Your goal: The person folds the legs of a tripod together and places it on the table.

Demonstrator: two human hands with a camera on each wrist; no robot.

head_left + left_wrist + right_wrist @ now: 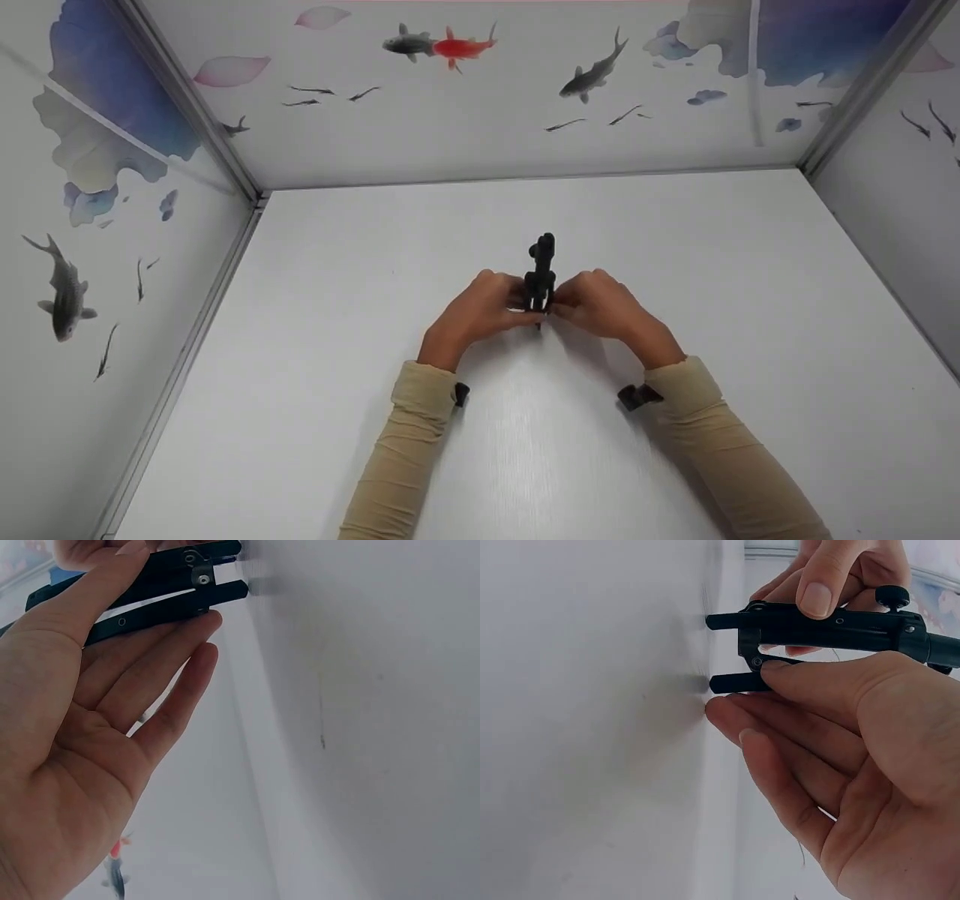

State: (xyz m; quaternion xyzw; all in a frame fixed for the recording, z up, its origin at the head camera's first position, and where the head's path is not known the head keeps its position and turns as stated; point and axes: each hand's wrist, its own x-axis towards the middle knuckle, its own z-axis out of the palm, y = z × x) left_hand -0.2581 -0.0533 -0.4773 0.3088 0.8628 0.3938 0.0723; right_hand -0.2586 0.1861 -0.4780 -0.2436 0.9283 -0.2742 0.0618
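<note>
Between both hands a small black tripod [545, 259] stands upright, its legs only slightly spread. My left hand [484, 307] holds it from the left, thumb along one leg and fingers behind in the left wrist view. From the right, my right hand [604, 304] pinches a lower leg [739, 682] between thumb and fingers. Its ring and little fingers curl loosely below. The feet are right at the white tabletop [375, 690] in both wrist views. A round knob [892, 598] sticks out from the tripod's upper part. Fingers hide part of the legs.
A white table [337, 247] spreads around the hands. White panels [510, 97] printed with fish and petals rise at the back and sides, with grey metal rails [187, 360] along the edges. A small black device [637, 396] sits at the right cuff.
</note>
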